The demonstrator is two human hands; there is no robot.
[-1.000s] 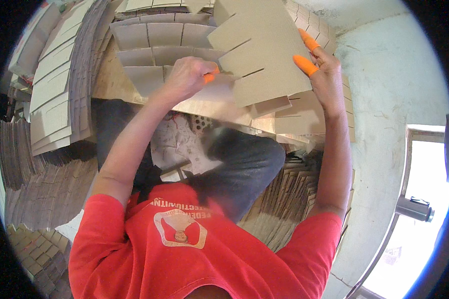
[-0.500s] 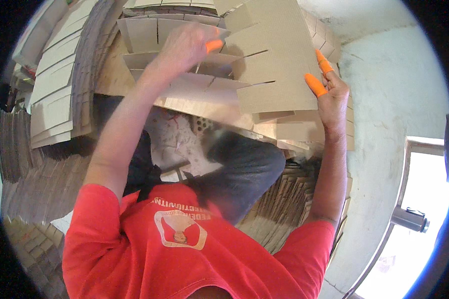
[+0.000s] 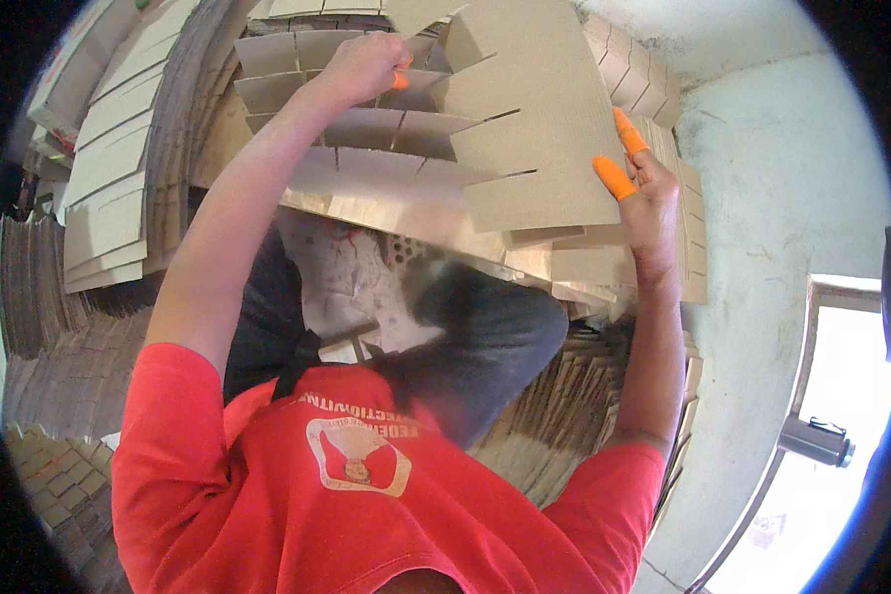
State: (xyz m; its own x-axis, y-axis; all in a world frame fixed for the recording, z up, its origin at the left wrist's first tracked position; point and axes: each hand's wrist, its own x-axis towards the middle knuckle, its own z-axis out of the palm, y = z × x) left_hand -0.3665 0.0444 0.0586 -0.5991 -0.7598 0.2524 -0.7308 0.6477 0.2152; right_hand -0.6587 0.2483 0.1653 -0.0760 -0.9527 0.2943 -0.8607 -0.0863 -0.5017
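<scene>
A wide brown cardboard divider sheet with slots along its left side stands tilted in front of me. My right hand, with orange finger covers, grips its right edge between thumb and fingers. Several narrower slotted cardboard strips stand on edge side by side to the left, their right ends meeting the sheet at its slots. My left hand is closed at the right part of a far cardboard strip. An orange cover shows on one of its fingers; the other fingertips are partly hidden.
The strips rest on a wooden board above my dark-trousered legs. Tall stacks of slotted cardboard stand at the left, with more bundles lower down. Further cardboard pieces lean by the pale wall on the right.
My left hand has moved slightly away and to the left along the strips. The sheet and my right hand have shifted a little left, and the strips now stand more evenly apart.
</scene>
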